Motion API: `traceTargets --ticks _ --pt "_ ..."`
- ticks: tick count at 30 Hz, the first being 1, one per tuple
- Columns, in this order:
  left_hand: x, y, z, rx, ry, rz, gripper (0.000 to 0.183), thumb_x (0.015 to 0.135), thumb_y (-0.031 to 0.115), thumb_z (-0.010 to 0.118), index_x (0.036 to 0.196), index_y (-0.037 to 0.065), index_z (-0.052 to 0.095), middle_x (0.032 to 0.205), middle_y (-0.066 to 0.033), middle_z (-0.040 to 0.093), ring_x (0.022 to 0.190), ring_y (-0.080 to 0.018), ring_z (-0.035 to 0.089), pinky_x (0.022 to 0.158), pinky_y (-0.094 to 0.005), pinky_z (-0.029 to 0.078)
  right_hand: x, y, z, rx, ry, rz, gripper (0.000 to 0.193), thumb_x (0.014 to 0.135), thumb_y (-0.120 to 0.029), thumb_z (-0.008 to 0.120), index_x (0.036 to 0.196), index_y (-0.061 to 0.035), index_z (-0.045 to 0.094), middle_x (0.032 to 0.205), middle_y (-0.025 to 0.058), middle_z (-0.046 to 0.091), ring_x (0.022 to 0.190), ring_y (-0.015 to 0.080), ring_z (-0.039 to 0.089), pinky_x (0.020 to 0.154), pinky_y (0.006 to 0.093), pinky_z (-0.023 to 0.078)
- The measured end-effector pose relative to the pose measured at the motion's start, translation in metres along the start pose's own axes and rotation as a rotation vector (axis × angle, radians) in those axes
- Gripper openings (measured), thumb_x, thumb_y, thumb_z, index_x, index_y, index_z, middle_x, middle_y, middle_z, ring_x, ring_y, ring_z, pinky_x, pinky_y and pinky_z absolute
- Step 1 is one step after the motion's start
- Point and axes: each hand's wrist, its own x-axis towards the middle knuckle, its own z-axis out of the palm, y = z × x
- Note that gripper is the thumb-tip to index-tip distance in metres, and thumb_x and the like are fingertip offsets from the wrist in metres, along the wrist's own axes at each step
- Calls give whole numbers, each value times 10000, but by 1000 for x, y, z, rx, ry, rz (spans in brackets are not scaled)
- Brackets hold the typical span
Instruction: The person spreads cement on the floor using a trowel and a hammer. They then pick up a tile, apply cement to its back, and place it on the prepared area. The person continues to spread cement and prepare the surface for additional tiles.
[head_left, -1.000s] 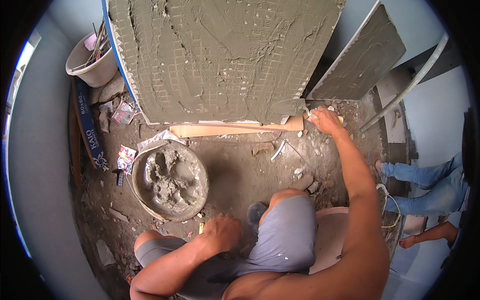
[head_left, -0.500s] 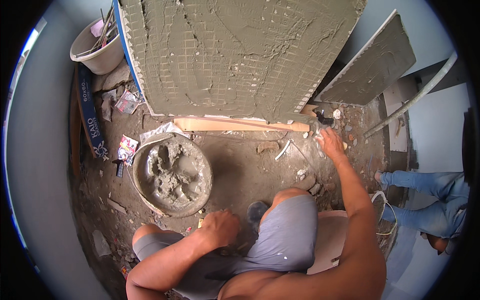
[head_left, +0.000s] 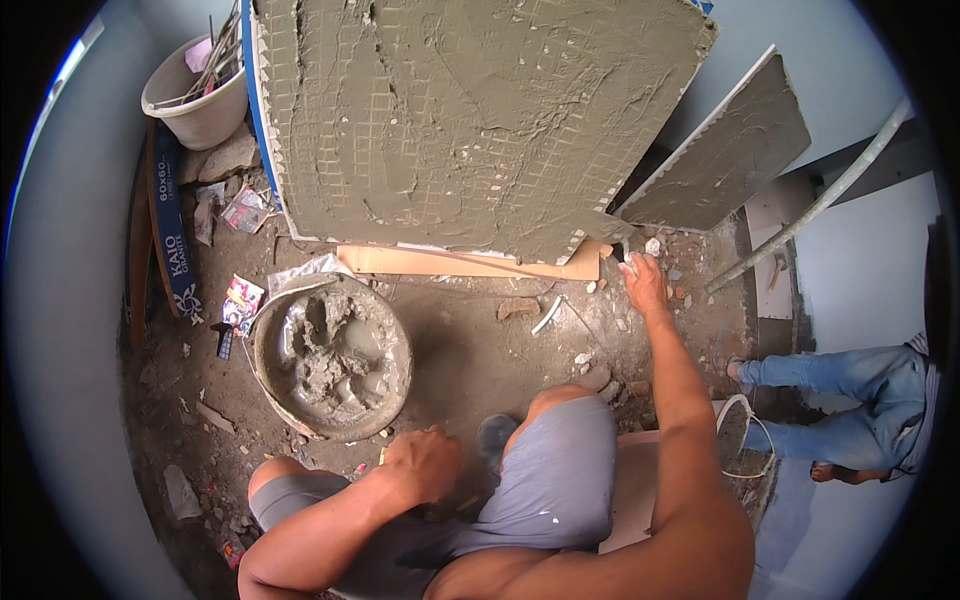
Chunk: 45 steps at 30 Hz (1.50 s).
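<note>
Right of centre in the frame, the right hand [head_left: 646, 282] is closed around the handle end of a trowel [head_left: 606, 223], whose grey blade sticks out beyond the fingers. The trowel points toward the upper left, its long axis slanting from the grip to the lower right corner of a large slab [head_left: 450, 130]; the blade thus lies above and slightly left of the hand. It overlaps that corner in the view, though whether it presses on the mortar there cannot be told. The slab fills the upper middle, its coated, grid-marked face turned to the camera and its lower edge running nearly level above a tan strip [head_left: 380, 261]. At lower centre, the left hand [head_left: 428, 465] has its fingers curled in, well apart from the trowel; whether it pinches anything cannot be seen. Left of centre, just above that hand, stands a bucket [head_left: 403, 375] of wet mortar [head_left: 335, 355]. A smaller coated slab [head_left: 730, 150] leans at upper right, its long axis slanting up to the right.
</note>
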Motion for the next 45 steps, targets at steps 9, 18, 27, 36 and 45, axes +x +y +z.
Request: traceTargets --ticks 9,18,27,36,45 --pt "3 6 7 -27 9 -22 266 871 227 600 996 6 682 1056 -213 670 930 -357 692 767 -419 567 28 -66 -51 394 38 -119 327 926 -213 628 1126 45 611 1011 212 631 915 358 624 812 408 496" --pt "1 14 5 -61 -34 16 226 820 179 642 942 13 735 1005 -203 705 942 -318 705 767 -395 579 -13 -288 -60 848 -888 -569 274 916 -243 630 1007 16 648 831 164 655 762 265 624 712 367 491" --pt "-6 10 11 -57 -16 10 242 830 172 633 985 7 720 1072 -223 678 961 -325 699 770 -387 575 -13 -204 -90 537 -788 -394 269 876 -215 649 985 30 655 879 221 662 814 395 634 753 437 503" --pt "-8 20 5 -107 -71 39 247 871 103 533 1011 -34 682 1065 -234 660 932 -333 700 750 -391 573 -15 -288 -16 503 -493 -793 266 787 -80 668 997 -37 512 942 139 536 908 352 595 734 453 496" --pt "-16 3 -1 -179 -170 53 251 858 192 573 987 13 693 998 -226 676 919 -347 693 751 -417 572 -22 -205 42 232 -430 -641 206 809 -64 597 992 -56 501 947 146 528 930 351 575 779 460 489"
